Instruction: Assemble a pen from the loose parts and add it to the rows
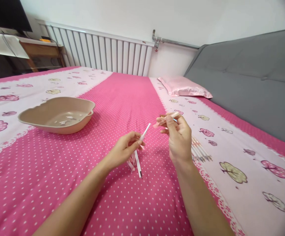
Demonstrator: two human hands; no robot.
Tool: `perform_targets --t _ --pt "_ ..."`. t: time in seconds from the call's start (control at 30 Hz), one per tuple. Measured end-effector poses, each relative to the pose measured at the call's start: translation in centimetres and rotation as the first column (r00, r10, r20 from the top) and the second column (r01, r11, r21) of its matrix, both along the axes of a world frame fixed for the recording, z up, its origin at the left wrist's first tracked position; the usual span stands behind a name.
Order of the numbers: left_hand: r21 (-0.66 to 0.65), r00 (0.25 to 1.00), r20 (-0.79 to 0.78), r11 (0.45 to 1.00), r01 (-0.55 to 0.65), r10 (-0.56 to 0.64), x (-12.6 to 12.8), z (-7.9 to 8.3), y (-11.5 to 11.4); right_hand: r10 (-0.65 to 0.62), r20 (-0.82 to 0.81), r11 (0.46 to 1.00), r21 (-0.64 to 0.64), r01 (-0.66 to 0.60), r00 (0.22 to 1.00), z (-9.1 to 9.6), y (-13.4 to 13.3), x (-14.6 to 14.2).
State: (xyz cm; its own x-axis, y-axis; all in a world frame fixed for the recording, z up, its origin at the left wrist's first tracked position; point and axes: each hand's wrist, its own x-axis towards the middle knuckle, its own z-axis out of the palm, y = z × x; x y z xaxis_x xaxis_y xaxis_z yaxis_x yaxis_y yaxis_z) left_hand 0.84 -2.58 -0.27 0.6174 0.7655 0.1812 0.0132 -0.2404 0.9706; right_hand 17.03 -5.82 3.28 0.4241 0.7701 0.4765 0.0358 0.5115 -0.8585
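Fingers [135, 139] of my left hand [124, 149] pinch a thin white pen [145, 131], tip tilted up, with more pens [135, 161] held below the palm. Right of that pen, my right hand [179, 137] grips a pale stick [168, 117] between thumb and fingertips. Further right, a row of pens [199, 151] lies on the bed [122, 108]. Far left of the pen sits a tan basin [58, 114].

The scene is viewed from one head-worn camera, aimed forward and down along the bed [122, 98], hands seen close below.
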Motion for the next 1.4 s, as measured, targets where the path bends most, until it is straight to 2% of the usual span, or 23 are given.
perform_targets --t 0.17,0.43,0.8,1.0,1.23,1.4 --pt "0.013 0.997 -0.060 0.999 0.042 -0.041 0.0 0.5 -0.5 -0.068 0.017 0.997 0.021 0.068 0.998 0.6 -0.4 0.1" --pt "0.007 0.997 -0.053 0.998 0.058 -0.057 0.1 0.9 -0.7 -0.024 0.072 1.000 0.015 0.023 0.997 0.4 -0.3 0.1" --pt "-0.002 0.995 -0.063 0.997 0.075 -0.075 0.1 1.0 -0.8 -0.026 0.089 1.000 -0.009 0.027 0.996 0.2 -0.2 0.0" --pt "-0.027 0.997 -0.028 0.997 0.077 -0.077 0.0 1.1 -0.8 0.090 0.115 0.993 -0.089 -0.080 0.989 -0.3 0.0 -0.3" --pt "-0.111 0.995 0.062 0.991 0.080 -0.074 -0.1 1.1 -0.7 0.234 0.160 0.958 -0.208 -0.199 0.959 -0.5 -0.1 -0.9" --pt "-0.152 0.992 0.111 0.985 0.081 -0.065 -0.2 1.0 -0.6 0.313 0.117 0.928 -0.249 -0.277 0.943 -0.7 -0.1 -1.1"
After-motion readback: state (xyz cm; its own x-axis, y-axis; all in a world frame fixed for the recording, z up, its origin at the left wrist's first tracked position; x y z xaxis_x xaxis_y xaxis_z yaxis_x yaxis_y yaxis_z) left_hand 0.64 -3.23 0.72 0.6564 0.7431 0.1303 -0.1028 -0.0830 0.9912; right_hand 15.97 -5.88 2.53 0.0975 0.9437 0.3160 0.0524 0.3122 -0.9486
